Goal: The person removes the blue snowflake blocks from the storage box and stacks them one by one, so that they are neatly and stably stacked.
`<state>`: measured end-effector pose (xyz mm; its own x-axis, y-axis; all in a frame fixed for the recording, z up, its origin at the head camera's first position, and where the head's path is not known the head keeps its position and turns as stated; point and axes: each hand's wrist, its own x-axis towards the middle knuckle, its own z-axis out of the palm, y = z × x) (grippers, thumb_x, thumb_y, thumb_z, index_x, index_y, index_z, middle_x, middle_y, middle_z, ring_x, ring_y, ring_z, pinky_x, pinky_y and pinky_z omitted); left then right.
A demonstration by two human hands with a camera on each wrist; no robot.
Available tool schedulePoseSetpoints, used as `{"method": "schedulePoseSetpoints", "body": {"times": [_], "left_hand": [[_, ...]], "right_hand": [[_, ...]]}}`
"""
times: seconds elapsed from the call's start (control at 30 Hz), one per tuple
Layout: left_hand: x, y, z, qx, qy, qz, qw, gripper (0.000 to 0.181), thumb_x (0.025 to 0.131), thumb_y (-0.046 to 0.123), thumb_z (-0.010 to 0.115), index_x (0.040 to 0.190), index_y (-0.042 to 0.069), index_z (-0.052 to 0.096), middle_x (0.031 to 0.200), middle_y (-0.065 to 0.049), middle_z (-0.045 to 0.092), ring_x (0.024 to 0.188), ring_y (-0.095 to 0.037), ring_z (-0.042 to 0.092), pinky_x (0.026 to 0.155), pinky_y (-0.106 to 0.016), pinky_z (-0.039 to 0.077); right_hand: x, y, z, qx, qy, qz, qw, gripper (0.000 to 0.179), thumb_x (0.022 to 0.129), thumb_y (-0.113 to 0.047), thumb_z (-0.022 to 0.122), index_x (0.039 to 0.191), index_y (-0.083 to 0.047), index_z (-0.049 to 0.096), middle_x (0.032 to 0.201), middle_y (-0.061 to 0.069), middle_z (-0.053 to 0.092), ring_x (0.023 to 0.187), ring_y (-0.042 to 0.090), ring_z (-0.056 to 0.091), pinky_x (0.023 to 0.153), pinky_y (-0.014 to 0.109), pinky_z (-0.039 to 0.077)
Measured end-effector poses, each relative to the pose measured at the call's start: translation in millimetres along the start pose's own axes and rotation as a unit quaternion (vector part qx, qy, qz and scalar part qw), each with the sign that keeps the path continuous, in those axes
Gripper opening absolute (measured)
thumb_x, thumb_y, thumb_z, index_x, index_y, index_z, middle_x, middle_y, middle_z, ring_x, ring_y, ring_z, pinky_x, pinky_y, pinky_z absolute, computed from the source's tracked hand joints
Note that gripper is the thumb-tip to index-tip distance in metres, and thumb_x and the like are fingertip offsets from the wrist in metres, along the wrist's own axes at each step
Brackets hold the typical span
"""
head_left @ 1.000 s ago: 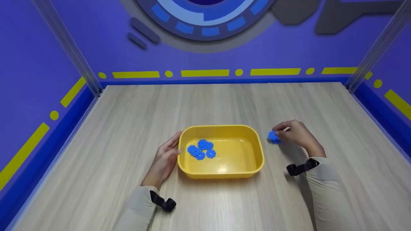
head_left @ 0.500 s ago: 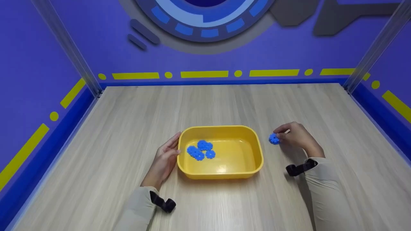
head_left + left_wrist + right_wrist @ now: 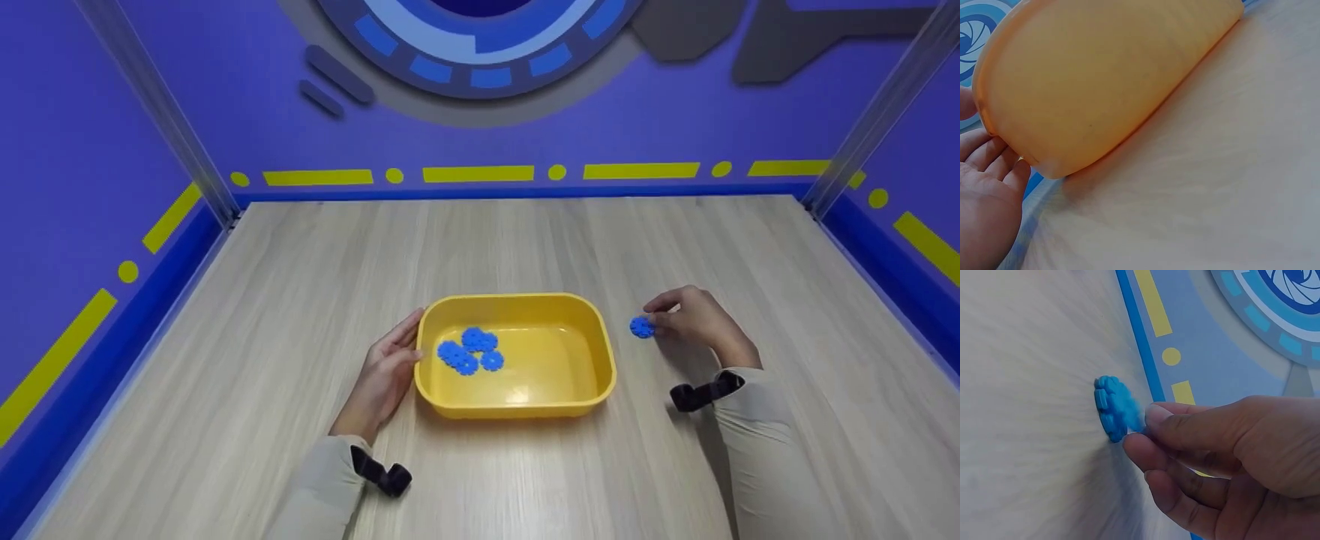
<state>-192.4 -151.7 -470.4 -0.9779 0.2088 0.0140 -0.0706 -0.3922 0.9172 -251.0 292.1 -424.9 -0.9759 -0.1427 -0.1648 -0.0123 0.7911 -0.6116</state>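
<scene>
Before me stands a yellow plastic basin. Several overlapping blue notched discs lie in its left half. My left hand holds the basin's left end, thumb at the rim and fingers along the outer wall; the left wrist view shows the fingertips against that end. Right of the basin, my right hand pinches a blurred blue notched disc between thumb and forefinger. Directly by it, in the right wrist view, more blue discs sit stacked on the table. How many is hidden.
The wooden table reaches back to a blue panel wall with yellow markings. Side panels stand at left and right. A black wrist camera is strapped to the left sleeve, another camera to the right.
My right hand has shifted slightly right and down with the discs at its fingertips; the blue pile there looks smaller and flatter. The left hand, the basin and its discs keep their places.
</scene>
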Motion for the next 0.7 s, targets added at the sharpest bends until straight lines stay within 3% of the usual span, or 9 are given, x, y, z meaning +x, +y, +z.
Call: {"method": "schedulePoseSetpoints", "body": {"times": [0.23, 0.5, 0.7], "left_hand": [[-0.2, -0.9, 0.2, 0.001, 0.002, 0.003, 1.0000, 0.066, 0.086, -0.010, 0.044, 0.149, -0.003, 0.026, 0.158, -0.016, 0.023, 0.146, -0.026, 0.024, 0.114, -0.032, 0.031], [-0.7, 0.3, 0.5, 0.006, -0.002, 0.002, 1.0000, 0.067, 0.086, -0.008, 0.046, 0.150, -0.002, 0.026, 0.159, -0.015, 0.023, 0.146, -0.025, 0.024, 0.113, -0.029, 0.032], [-0.3, -0.6, 0.8, 0.007, -0.002, 0.002, 1.0000, 0.067, 0.086, -0.008, 0.046, 0.150, -0.003, 0.026, 0.159, -0.015, 0.022, 0.146, -0.026, 0.022, 0.114, -0.030, 0.030]], "right_hand": [[-2.3, -5, -2, -0.007, 0.006, -0.008, 0.9999, 0.029, 0.092, -0.012, 0.060, 0.115, 0.003, 0.067, 0.113, 0.023, 0.066, 0.085, 0.021, 0.062, 0.081, 0.035, 0.056], [-4.8, -15, -5, -0.011, 0.031, -0.055, 0.9979, 0.028, 0.091, -0.015, 0.062, 0.112, 0.002, 0.069, 0.107, 0.020, 0.068, 0.083, 0.021, 0.061, 0.075, 0.028, 0.054], [-5.0, -26, -8, -0.013, 0.038, -0.081, 0.9959, 0.029, 0.091, -0.017, 0.063, 0.113, 0.001, 0.069, 0.106, 0.019, 0.069, 0.086, 0.024, 0.064, 0.078, 0.036, 0.056]]}}
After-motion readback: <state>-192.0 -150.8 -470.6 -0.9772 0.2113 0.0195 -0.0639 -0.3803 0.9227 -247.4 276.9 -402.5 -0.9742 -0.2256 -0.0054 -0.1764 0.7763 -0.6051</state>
